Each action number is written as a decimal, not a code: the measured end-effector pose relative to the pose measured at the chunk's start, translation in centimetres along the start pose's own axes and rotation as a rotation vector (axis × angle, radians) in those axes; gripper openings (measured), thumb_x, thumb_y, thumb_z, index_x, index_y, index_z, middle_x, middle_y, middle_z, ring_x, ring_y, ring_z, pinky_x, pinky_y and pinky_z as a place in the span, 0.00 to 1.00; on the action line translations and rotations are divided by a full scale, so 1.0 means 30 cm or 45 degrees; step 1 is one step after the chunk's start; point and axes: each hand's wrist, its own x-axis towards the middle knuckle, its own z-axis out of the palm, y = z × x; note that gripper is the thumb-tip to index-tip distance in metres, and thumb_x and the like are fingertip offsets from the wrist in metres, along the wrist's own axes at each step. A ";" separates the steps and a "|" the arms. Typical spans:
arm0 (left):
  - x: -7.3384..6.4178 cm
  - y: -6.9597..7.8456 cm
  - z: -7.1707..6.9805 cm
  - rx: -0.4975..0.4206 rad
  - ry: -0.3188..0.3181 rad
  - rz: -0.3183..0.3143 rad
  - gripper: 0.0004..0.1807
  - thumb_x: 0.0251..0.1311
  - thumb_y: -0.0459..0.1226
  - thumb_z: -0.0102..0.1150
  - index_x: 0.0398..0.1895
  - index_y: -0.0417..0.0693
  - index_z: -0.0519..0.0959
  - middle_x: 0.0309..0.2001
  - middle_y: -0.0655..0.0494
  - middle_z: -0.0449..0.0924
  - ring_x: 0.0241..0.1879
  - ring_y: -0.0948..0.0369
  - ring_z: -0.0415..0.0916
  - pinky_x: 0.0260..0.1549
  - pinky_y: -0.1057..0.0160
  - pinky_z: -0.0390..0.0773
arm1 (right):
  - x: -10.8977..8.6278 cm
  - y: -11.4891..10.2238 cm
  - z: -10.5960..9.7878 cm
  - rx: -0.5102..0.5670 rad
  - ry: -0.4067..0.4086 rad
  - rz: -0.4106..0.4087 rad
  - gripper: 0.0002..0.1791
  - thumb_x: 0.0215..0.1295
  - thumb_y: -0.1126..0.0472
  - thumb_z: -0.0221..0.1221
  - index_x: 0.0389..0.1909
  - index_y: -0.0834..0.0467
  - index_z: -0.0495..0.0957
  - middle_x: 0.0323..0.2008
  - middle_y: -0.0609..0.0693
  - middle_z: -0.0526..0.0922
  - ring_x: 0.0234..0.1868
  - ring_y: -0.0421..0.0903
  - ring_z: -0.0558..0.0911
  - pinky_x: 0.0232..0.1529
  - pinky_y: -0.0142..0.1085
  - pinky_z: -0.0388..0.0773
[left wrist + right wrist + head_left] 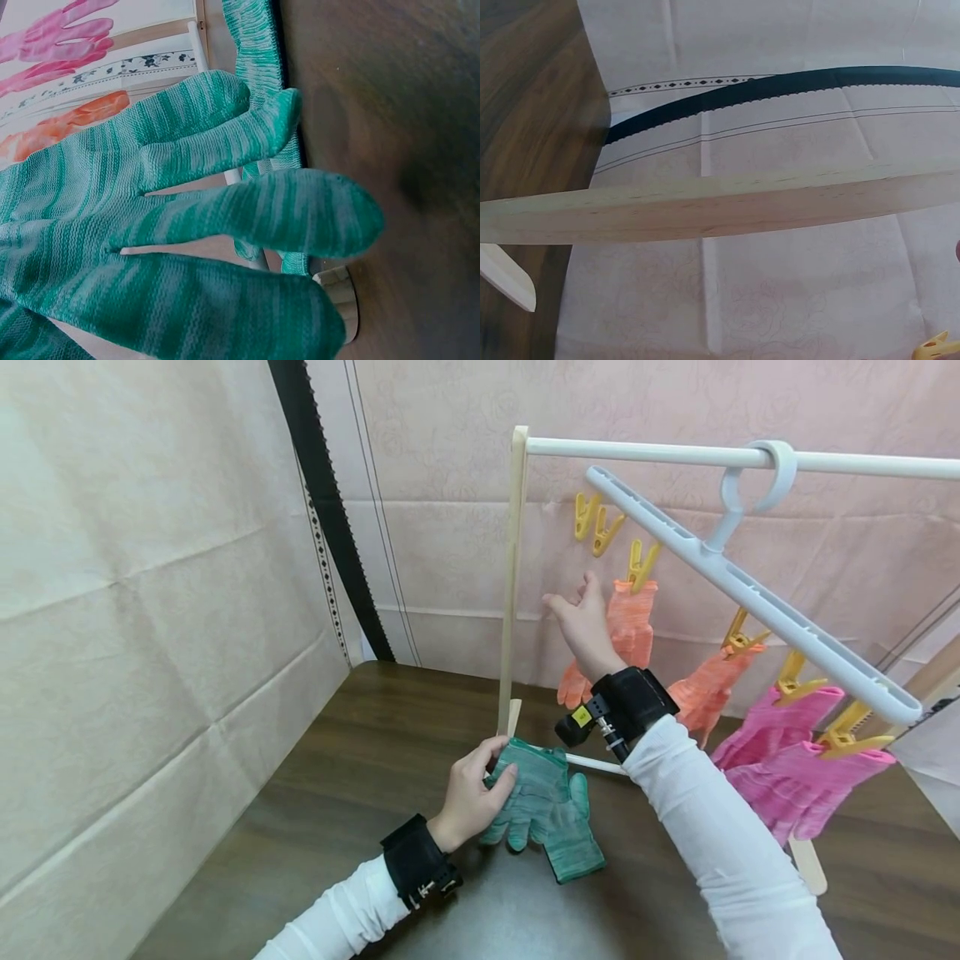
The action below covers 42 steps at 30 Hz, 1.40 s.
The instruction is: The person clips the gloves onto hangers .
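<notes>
My left hand (pixel 474 793) pinches a green striped knit glove (pixel 531 772) by its cuff side, above the table. In the left wrist view that glove's fingers (pixel 195 217) spread across the picture. A second green glove (pixel 576 847) lies just behind and below it on the tabletop. My right hand (pixel 588 622) is raised under the hanger's left end, thumb and fingers apart and holding nothing. Above it hang two free yellow clips (pixel 606 532). An orange glove (pixel 632 618) hangs right beside it from another yellow clip (pixel 641 567).
A light blue hanger (pixel 705 556) hooks over a white rod (pixel 637 450), tilted down to the right. Another orange glove (pixel 708 685) and pink gloves (pixel 810 777) hang from its clips. A wooden post (pixel 513 577) stands left of my right hand; cloth walls (pixel 450 527) surround the dark table (pixel 315 802).
</notes>
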 end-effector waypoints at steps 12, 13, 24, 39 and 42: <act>-0.001 0.002 0.005 -0.006 0.009 0.007 0.17 0.51 0.27 0.52 0.47 0.35 0.71 0.26 0.52 0.72 0.23 0.63 0.68 0.25 0.71 0.69 | 0.013 0.000 -0.006 0.055 0.090 0.027 0.44 0.61 0.60 0.50 0.68 0.52 0.29 0.69 0.54 0.34 0.69 0.49 0.43 0.64 0.42 0.52; -0.001 0.002 0.004 -0.007 0.008 0.006 0.17 0.51 0.27 0.52 0.47 0.35 0.70 0.26 0.52 0.72 0.23 0.63 0.67 0.25 0.71 0.69 | 0.013 0.002 -0.008 0.061 0.098 0.031 0.44 0.61 0.60 0.50 0.68 0.52 0.29 0.69 0.53 0.34 0.69 0.49 0.42 0.65 0.41 0.51; -0.005 -0.002 0.011 -0.019 0.008 0.015 0.17 0.51 0.28 0.52 0.47 0.35 0.70 0.26 0.52 0.71 0.23 0.62 0.67 0.24 0.71 0.69 | 0.008 0.018 -0.020 0.063 0.162 0.033 0.44 0.61 0.63 0.49 0.68 0.50 0.28 0.69 0.52 0.34 0.68 0.49 0.46 0.64 0.40 0.53; -0.009 -0.005 0.009 -0.015 0.006 0.021 0.17 0.51 0.28 0.53 0.47 0.35 0.70 0.25 0.53 0.72 0.23 0.64 0.66 0.24 0.72 0.68 | -0.029 0.018 -0.026 0.083 0.256 -0.019 0.45 0.60 0.64 0.47 0.67 0.50 0.25 0.69 0.47 0.27 0.68 0.41 0.35 0.67 0.40 0.42; -0.011 -0.008 0.012 -0.015 0.008 0.023 0.17 0.51 0.27 0.53 0.47 0.35 0.70 0.25 0.53 0.71 0.23 0.64 0.66 0.24 0.72 0.68 | -0.040 0.018 -0.027 0.117 0.233 -0.026 0.46 0.60 0.64 0.48 0.67 0.50 0.24 0.69 0.47 0.26 0.69 0.41 0.34 0.67 0.39 0.43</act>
